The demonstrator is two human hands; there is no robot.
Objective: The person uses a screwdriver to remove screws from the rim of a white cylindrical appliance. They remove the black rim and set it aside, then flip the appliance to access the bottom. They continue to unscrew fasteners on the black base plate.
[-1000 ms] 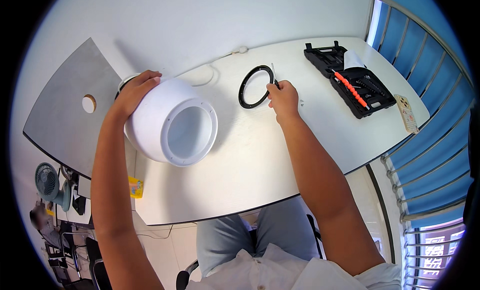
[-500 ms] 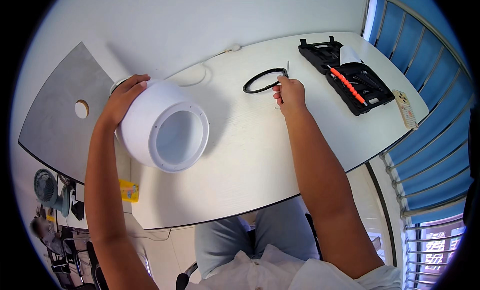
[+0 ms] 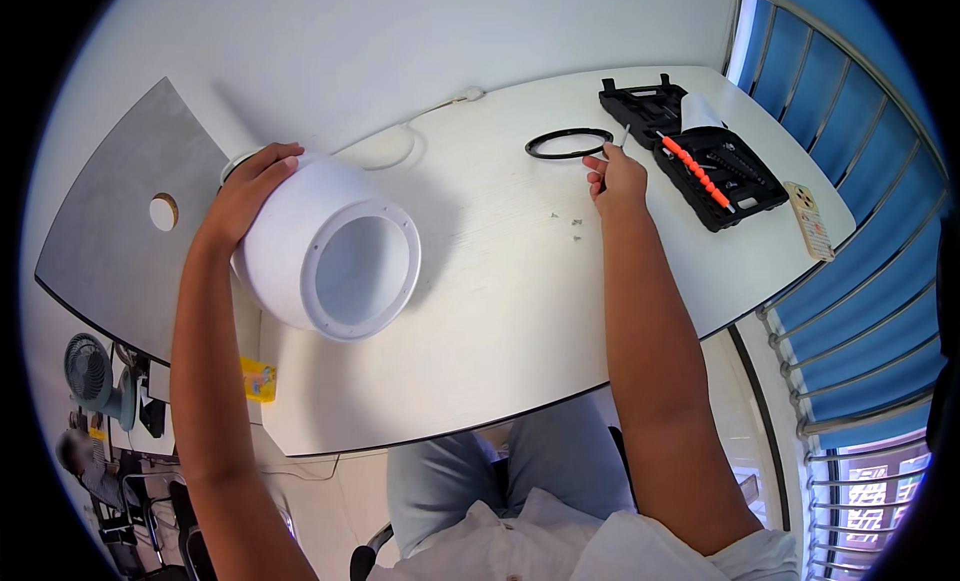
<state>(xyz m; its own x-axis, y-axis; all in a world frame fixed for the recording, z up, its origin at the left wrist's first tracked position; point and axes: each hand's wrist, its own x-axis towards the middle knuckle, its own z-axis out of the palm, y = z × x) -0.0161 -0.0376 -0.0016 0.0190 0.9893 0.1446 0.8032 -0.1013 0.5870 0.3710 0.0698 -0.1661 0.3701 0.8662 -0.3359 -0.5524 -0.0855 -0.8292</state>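
My left hand (image 3: 245, 191) grips the back of a large white rounded housing (image 3: 300, 241), tilted on the white table (image 3: 500, 311) with its round opening toward me. My right hand (image 3: 618, 181) rests farther right on the table, pinching a thin tool (image 3: 624, 137) whose pale tip points up. A black ring (image 3: 530, 147) lies flat just left of that tip, apart from the fingers. A few tiny screws (image 3: 565, 221) lie near my right wrist.
An open black tool case (image 3: 700, 166) with an orange-handled driver sits at the back right, a pale remote (image 3: 808, 221) beside it. A white cable (image 3: 395, 146) loops behind the housing. A grey panel (image 3: 110, 221) adjoins the table's left; a fan (image 3: 95, 376) stands below.
The black ring, raised in my right hand a second ago, now lies flat on the table and is let go. The white housing stays in my left hand.
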